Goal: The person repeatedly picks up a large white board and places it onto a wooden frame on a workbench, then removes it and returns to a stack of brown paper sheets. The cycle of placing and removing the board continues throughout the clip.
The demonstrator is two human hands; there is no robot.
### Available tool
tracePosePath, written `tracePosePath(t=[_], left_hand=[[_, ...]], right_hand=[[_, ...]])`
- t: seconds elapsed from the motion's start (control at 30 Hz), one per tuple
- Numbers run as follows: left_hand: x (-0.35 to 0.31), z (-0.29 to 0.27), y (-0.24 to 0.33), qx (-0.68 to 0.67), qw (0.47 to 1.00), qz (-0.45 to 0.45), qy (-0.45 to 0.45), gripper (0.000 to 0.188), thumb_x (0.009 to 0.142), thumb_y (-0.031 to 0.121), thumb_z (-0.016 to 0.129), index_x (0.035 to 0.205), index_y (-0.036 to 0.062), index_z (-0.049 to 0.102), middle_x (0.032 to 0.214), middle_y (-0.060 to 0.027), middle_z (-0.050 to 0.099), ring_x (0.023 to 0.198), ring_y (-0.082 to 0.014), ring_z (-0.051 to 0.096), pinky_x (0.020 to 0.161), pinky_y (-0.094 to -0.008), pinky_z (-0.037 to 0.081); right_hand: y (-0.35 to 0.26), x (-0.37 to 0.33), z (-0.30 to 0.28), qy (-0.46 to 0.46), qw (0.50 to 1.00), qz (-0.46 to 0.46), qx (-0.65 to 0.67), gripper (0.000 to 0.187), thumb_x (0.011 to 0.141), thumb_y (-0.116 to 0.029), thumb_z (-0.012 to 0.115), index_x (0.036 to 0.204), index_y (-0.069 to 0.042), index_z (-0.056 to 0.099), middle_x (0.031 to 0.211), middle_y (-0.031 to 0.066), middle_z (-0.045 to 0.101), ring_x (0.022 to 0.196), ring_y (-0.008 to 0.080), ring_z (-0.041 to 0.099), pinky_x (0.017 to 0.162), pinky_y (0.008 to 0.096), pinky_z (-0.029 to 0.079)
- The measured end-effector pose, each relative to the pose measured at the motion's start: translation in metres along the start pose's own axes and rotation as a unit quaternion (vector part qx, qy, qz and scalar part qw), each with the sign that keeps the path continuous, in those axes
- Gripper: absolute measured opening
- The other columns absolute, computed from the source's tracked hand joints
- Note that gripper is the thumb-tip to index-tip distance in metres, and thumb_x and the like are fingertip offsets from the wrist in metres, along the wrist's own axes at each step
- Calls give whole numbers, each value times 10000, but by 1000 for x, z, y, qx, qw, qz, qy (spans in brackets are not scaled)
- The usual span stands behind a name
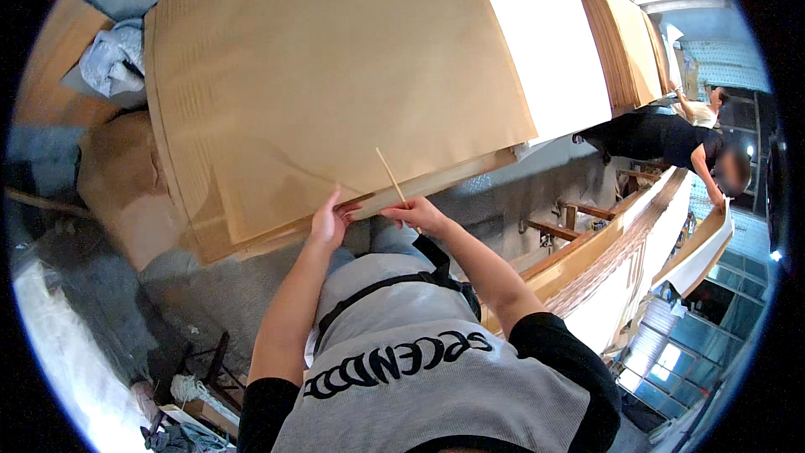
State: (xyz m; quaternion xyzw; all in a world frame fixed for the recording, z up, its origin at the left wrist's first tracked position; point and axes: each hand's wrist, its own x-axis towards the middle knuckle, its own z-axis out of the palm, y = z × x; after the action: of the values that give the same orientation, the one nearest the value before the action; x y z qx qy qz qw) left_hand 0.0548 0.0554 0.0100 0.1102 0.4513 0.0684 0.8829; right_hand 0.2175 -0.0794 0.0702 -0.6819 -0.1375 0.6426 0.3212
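A broad stack of large brown paper sheets (335, 59) lies in front of me, its near edge close to both hands. My right hand (423, 216) is closed around a thin, pale wooden stick (388, 169), which points up and away over the sheets. To its left, my left hand (329, 222) has its fingers apart at the near edge of the stack. It holds nothing that I can see; whether its fingertips touch the paper I cannot tell.
White sheets (549, 42) lie right of the brown stack, with another brown pile (612, 46) beyond. Two co-workers are at the far right, one in a black top (658, 138). A long stack of boards or sheets (604, 285) runs along my right. Crumpled white material (113, 59) sits at far left.
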Motion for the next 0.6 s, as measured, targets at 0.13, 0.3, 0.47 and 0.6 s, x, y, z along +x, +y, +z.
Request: tracePosePath(t=[0.13,0.3,0.47,0.6], left_hand=[[0,34,0,-100,989,65,82,265,840,304,502,942,61,484,758,-73,563,587,-184,531,432,-261,364],[2,32,4,-114,976,89,162,173,853,260,483,891,91,482,703,-55,535,488,-170,448,400,-259,318],[-7,29,16,-111,979,72,153,191,828,279,524,876,98,484,674,-55,522,460,-164,446,375,-252,306],[-1,32,15,20,974,76,213,192,816,262,548,875,91,485,617,-48,507,448,-147,458,365,-259,323]], right_hand=[[20,8,-50,16,980,7,199,313,814,-274,560,1025,-43,567,560,-57,411,444,30,311,397,166,217],[32,1,-129,42,944,-8,326,359,804,-367,550,954,-42,578,573,-39,391,461,60,340,403,196,240],[34,1,-195,20,897,-12,440,396,825,-431,477,569,-131,443,420,-7,350,364,84,270,360,214,203],[25,13,-224,32,970,28,241,332,826,-350,505,638,-77,525,448,17,446,360,93,343,348,220,235]])
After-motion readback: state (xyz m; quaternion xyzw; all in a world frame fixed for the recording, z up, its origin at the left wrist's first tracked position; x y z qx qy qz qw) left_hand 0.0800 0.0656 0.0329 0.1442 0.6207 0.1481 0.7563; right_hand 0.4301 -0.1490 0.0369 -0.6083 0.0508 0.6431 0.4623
